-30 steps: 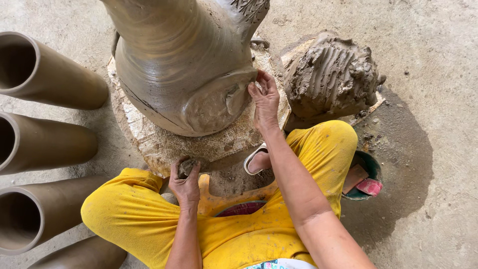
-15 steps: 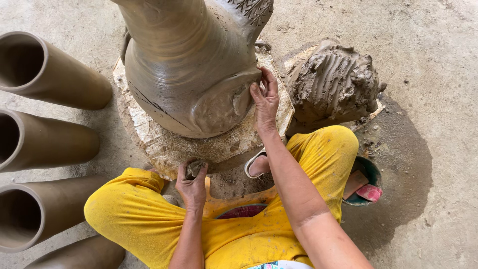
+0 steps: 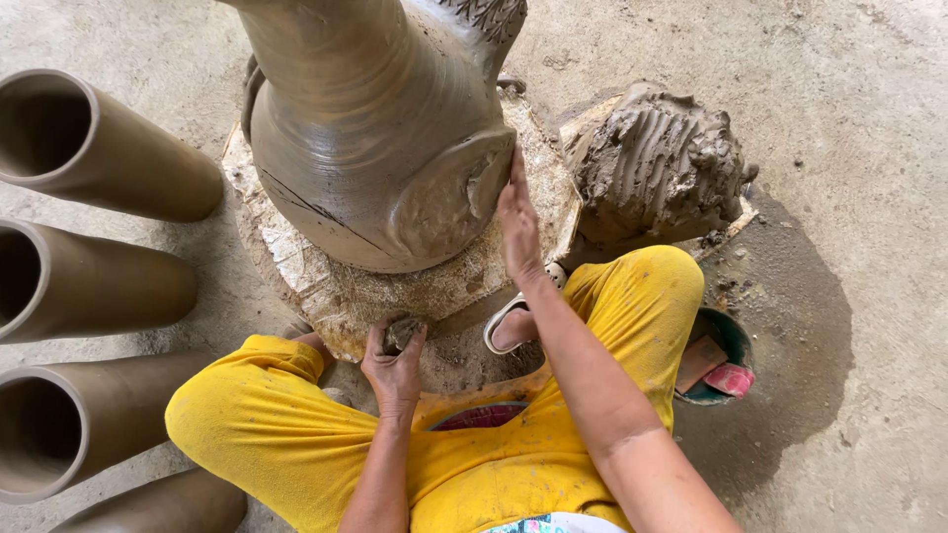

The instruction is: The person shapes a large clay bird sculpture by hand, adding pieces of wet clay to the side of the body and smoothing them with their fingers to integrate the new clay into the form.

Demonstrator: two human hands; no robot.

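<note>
A large wet clay pot (image 3: 365,128) stands on a round, clay-caked turntable board (image 3: 316,286) in front of me. My right hand (image 3: 516,222) presses flat against a raised clay patch (image 3: 464,188) on the pot's lower side. At the board's near edge, my left hand (image 3: 395,360) is closed around a small lump of clay (image 3: 402,333). My legs in yellow trousers (image 3: 296,434) are folded around the board.
A big ridged mound of raw clay (image 3: 657,163) sits on a board to the right. Several clay cylinders (image 3: 89,148) lie on their sides at the left. A small bowl (image 3: 721,365) with a sponge sits by my right knee. The floor is bare concrete.
The pot and board have turned and shifted slightly. My right hand slid along the pot's side onto the raised patch. My left hand stays at the board's edge, holding the lump.
</note>
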